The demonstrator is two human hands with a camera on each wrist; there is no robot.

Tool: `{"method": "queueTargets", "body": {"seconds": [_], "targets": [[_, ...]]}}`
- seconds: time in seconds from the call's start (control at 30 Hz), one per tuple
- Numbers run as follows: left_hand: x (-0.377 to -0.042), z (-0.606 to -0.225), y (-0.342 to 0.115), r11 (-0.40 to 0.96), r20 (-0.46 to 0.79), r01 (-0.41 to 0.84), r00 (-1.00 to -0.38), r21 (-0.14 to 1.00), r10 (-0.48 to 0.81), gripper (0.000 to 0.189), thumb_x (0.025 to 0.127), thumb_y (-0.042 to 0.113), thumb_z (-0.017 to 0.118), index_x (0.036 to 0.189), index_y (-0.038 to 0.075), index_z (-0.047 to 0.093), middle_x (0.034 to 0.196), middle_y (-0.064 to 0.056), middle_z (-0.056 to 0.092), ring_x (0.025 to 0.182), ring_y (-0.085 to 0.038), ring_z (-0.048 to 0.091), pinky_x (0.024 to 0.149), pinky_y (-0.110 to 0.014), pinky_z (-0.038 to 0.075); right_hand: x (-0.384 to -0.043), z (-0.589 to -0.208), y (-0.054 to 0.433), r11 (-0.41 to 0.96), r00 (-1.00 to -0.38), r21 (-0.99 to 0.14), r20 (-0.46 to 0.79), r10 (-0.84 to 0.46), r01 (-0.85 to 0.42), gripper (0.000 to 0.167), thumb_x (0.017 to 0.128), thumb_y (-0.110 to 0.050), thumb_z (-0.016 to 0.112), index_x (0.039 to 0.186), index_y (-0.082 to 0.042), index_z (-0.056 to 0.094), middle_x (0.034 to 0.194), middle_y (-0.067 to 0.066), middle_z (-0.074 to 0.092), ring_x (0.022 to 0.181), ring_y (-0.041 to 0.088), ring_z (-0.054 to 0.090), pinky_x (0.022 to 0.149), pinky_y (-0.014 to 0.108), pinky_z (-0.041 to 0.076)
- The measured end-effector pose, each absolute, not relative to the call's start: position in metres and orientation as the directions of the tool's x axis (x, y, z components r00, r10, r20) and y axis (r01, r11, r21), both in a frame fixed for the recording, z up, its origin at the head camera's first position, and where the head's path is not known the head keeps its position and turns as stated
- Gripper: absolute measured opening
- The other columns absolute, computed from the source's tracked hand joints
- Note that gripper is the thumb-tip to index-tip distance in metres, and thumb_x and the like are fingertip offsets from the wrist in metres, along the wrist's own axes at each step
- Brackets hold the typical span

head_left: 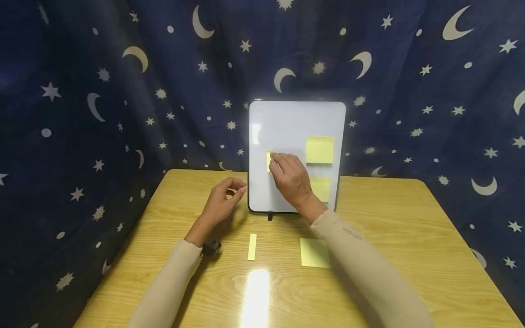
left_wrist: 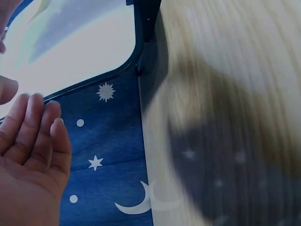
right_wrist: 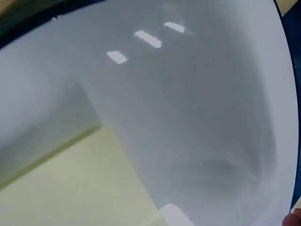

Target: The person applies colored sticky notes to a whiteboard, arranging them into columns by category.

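Observation:
A white dry-erase board stands upright on the table. My right hand is at its front, thumb and finger pinching the edge of a small yellow sticky note that lies against the board, partly hidden behind the fingers. My left hand is beside the board's left edge, thumb and forefinger together around a tiny pale yellow slip; its other fingers are loosely bent. Two larger yellow sticky notes, an upper and a lower one, hang on the board's right side.
On the wooden table lie a narrow yellow strip and a square yellow sticky note, partly under my right sleeve. A black foot juts out beneath the board. Behind hangs a dark blue curtain with moons and stars.

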State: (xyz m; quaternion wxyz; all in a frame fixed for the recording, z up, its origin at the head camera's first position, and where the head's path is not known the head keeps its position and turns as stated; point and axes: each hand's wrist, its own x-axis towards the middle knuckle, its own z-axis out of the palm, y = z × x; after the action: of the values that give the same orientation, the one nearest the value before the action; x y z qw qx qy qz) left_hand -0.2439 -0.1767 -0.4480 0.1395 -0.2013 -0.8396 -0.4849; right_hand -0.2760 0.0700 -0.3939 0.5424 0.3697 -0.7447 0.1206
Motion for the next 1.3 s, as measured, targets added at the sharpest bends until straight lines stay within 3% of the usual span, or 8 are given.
{"method": "queueTargets", "body": {"seconds": [0.13, 0.3, 0.6, 1.1, 1.3], "targets": [[-0.252, -0.449, -0.175, 0.413, 0.429, 0.458, -0.888, 0.787, 0.167, 0.02, 0.104, 0.015, 0.068, 0.122, 0.005, 0.069, 0.113, -0.01, 0.071, 0.105, -0.027, 0.069, 0.092, -0.055, 0.057, -0.283, -0.389, 0.068, 0.706, -0.123, 0.23, 0.903, -0.411, -0.67, 0.013, 0.098, 0.01, 0.065, 0.087, 0.003, 0.066, 0.109, 0.016, 0.077, 0.097, 0.032, 0.074, 0.087, 0.042, 0.061], [-0.26, -0.448, -0.173, 0.372, 0.417, 0.436, -0.899, 0.82, 0.135, 0.026, 0.103, 0.012, 0.068, 0.126, 0.0, 0.066, 0.113, -0.014, 0.071, 0.107, -0.029, 0.069, 0.092, -0.049, 0.057, -0.289, -0.383, 0.066, 0.724, -0.128, 0.233, 0.905, -0.406, -0.649, 0.014, 0.098, 0.011, 0.062, 0.088, 0.004, 0.067, 0.109, 0.016, 0.077, 0.098, 0.032, 0.074, 0.089, 0.043, 0.06], [-0.267, -0.45, -0.17, 0.328, 0.336, 0.379, -0.924, 0.865, 0.184, 0.034, 0.106, 0.014, 0.065, 0.138, 0.003, 0.063, 0.127, -0.016, 0.069, 0.118, -0.03, 0.069, 0.102, -0.045, 0.055, -0.298, -0.378, 0.066, 0.736, -0.139, 0.233, 0.903, -0.406, -0.635, 0.016, 0.098, 0.013, 0.058, 0.088, 0.003, 0.066, 0.107, 0.016, 0.076, 0.097, 0.032, 0.074, 0.09, 0.041, 0.06], [-0.269, -0.449, -0.161, 0.347, 0.286, 0.348, -0.933, 0.871, 0.219, 0.041, 0.107, 0.005, 0.06, 0.146, -0.006, 0.055, 0.129, -0.028, 0.066, 0.115, -0.042, 0.069, 0.101, -0.052, 0.056, -0.307, -0.37, 0.066, 0.751, -0.169, 0.239, 0.891, -0.422, -0.615, 0.015, 0.1, 0.011, 0.057, 0.092, 0.002, 0.065, 0.111, 0.016, 0.075, 0.099, 0.032, 0.072, 0.093, 0.042, 0.059], [-0.27, -0.45, -0.159, 0.344, 0.285, 0.348, -0.933, 0.872, 0.22, 0.04, 0.107, 0.005, 0.061, 0.145, -0.004, 0.055, 0.128, -0.028, 0.066, 0.115, -0.042, 0.068, 0.1, -0.052, 0.056, -0.309, -0.371, 0.066, 0.743, -0.181, 0.231, 0.885, -0.429, -0.628, 0.016, 0.101, 0.011, 0.055, 0.091, 0.002, 0.065, 0.111, 0.017, 0.075, 0.1, 0.033, 0.072, 0.093, 0.043, 0.059]]}}
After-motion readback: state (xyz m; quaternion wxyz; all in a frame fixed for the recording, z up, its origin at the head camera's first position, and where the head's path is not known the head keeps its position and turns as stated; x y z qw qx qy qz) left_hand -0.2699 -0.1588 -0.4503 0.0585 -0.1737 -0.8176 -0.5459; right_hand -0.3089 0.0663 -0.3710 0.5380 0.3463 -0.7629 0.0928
